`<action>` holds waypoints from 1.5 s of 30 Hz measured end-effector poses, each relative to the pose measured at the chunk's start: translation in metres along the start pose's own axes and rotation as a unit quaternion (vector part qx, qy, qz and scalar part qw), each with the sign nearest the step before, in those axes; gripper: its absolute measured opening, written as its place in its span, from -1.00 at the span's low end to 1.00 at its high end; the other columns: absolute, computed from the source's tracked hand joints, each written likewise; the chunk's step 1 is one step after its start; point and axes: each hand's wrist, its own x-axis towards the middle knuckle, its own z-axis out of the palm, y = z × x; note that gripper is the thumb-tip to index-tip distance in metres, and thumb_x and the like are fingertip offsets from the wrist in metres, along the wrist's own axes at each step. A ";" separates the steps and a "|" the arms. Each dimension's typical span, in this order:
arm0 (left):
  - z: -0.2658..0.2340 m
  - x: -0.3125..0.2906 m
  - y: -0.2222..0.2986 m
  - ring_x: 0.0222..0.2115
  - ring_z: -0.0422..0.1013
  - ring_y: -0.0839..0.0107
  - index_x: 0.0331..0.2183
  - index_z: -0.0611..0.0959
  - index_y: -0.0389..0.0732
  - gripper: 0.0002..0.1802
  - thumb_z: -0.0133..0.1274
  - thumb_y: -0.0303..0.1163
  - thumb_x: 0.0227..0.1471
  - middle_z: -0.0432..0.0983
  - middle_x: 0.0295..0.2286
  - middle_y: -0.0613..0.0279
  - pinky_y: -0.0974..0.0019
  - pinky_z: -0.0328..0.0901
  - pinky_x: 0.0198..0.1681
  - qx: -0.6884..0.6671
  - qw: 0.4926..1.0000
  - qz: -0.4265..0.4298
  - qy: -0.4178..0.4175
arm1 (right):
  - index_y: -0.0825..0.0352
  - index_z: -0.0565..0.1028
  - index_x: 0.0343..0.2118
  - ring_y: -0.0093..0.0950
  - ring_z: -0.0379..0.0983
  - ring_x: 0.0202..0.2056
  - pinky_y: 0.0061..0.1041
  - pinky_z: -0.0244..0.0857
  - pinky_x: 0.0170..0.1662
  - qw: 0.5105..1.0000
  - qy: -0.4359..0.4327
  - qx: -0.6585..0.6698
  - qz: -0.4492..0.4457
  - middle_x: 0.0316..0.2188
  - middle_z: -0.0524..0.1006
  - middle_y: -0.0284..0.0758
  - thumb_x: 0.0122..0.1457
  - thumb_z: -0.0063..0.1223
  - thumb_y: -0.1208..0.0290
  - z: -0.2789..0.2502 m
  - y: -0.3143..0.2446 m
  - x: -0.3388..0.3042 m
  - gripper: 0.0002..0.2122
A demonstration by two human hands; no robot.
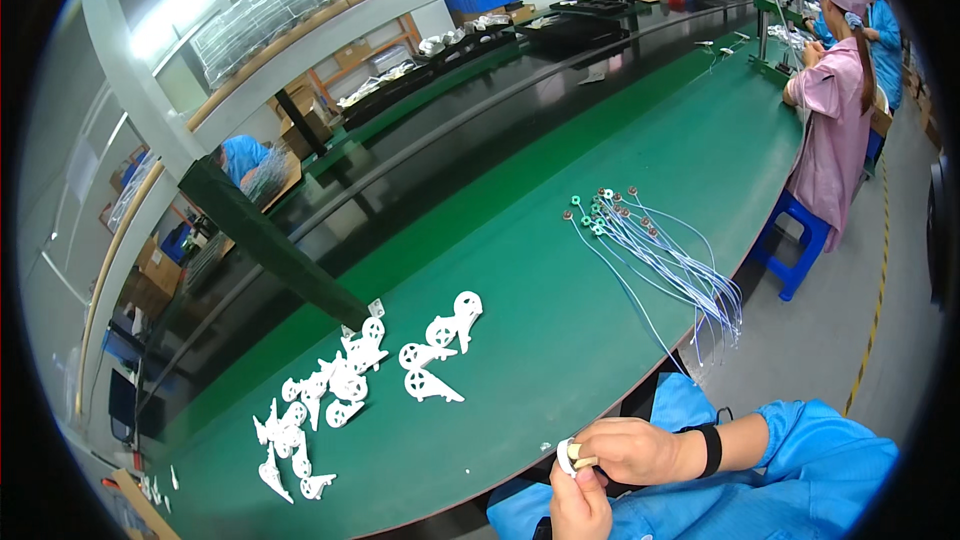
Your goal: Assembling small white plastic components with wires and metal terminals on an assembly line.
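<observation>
Close to the table's front edge, my left hand (580,508) pinches a small white round plastic part (565,457) between thumb and fingers. My right hand (635,448) meets it from the right, its fingers closed on the same part. Pale yellow shows at the right fingertips; whether it is a finger cover or a small piece is unclear. Several white plastic parts with round spoked heads and pointed arms (430,385) lie loose on the green tabletop (520,370) to the left. A bundle of thin light-blue cables (680,275) with small green and brown round ends rests farther right.
A dark-wrapped post (270,245) rises at the table's far side, beside the white parts. Behind runs a black conveyor (430,145). A person in pink (835,100) sits at the far right on a blue stool (795,240). Black trays (570,35) stand beyond the conveyor.
</observation>
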 end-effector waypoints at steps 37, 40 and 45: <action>-0.052 0.012 -0.018 -0.62 0.30 0.56 -0.13 0.33 -0.21 -0.61 -0.32 -0.08 0.28 0.40 -0.48 0.19 0.51 0.24 -0.61 -0.470 0.861 -0.172 -0.091 | 0.45 0.24 0.08 -0.61 0.42 -0.22 -0.59 0.34 -0.16 0.881 -0.265 0.308 0.242 -0.22 0.48 -0.31 0.21 0.02 0.43 0.002 0.015 0.050 -0.58; -0.061 0.013 -0.019 -0.55 0.40 0.48 -0.02 0.30 -0.27 -0.55 -0.31 -0.10 0.28 0.46 -0.41 0.12 0.47 0.32 -0.54 -0.421 0.886 -0.146 -0.127 | 0.46 0.30 0.02 -0.61 0.40 -0.16 -0.57 0.33 -0.09 0.865 -0.260 0.333 0.269 -0.23 0.49 -0.34 0.16 0.07 0.49 -0.002 0.014 0.069 -0.63; -0.110 0.030 -0.003 -0.53 0.38 0.54 0.09 0.26 -0.28 -0.51 -0.26 -0.15 0.28 0.46 -0.39 0.16 0.52 0.31 -0.47 -0.300 0.951 -0.080 0.001 | 0.37 0.38 -0.09 -0.65 0.44 -0.38 -0.65 0.34 -0.38 0.938 0.001 0.265 0.222 -0.31 0.50 -0.39 0.14 0.05 0.45 -0.071 0.040 0.159 -0.72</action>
